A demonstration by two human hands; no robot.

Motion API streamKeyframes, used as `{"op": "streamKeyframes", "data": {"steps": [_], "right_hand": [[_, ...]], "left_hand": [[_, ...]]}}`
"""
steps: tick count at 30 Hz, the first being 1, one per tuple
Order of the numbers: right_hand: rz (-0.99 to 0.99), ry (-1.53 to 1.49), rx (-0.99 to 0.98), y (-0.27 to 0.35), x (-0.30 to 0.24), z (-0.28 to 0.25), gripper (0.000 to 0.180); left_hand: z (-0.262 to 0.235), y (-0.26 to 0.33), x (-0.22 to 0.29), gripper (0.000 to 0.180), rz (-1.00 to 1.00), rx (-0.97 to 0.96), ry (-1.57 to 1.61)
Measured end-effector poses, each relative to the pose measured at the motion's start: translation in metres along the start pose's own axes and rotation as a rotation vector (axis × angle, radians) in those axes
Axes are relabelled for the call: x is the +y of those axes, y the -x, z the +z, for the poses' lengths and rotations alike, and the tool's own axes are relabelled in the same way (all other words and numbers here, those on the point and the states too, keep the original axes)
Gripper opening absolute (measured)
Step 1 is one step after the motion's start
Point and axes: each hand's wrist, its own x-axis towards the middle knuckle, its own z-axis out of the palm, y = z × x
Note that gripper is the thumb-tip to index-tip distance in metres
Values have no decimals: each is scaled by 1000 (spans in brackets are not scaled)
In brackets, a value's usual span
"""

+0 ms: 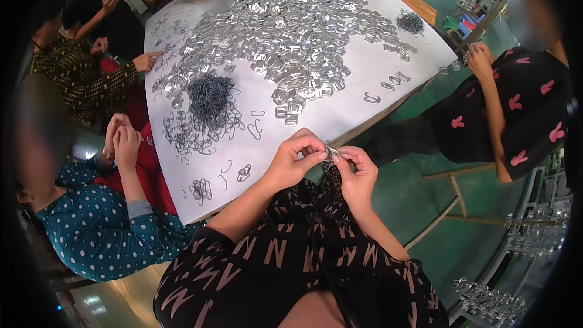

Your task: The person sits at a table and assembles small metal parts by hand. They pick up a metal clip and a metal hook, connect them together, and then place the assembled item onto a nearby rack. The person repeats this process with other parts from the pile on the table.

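Note:
My left hand (294, 159) and my right hand (357, 175) meet just off the table's near edge, above my lap. Both are closed in a pinch on one small shiny metal buckle (331, 152), which the fingertips partly cover. Whether a wire hook is on it is too small to tell. Beyond my hands, a wide heap of flat silver metal buckles (303, 42) spreads over the white table (267, 124). Left of my left hand lies a dark pile of bent wire hooks (209, 98), with looser hooks around its foot.
A small cluster of linked wire pieces (201, 191) lies at the near left corner. Co-workers sit left and right, one in a dotted teal sleeve (103, 237). A wooden stool (455, 191) stands at right, near racks of metal parts (537, 231). Another hook pile (410, 22) lies far right.

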Motion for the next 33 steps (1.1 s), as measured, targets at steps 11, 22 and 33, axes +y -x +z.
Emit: {"op": "streamKeyframes", "data": {"steps": [11, 22, 33], "right_hand": [[-32, 97, -70, -4, 4, 6, 11], [28, 144, -164, -22, 34, 6, 11], [-205, 909, -348, -99, 84, 91, 36]], "left_hand": [[11, 8, -12, 8, 225, 131, -174], [3, 27, -19, 8, 51, 198, -46], [-7, 37, -18, 8, 79, 195, -140]]}}
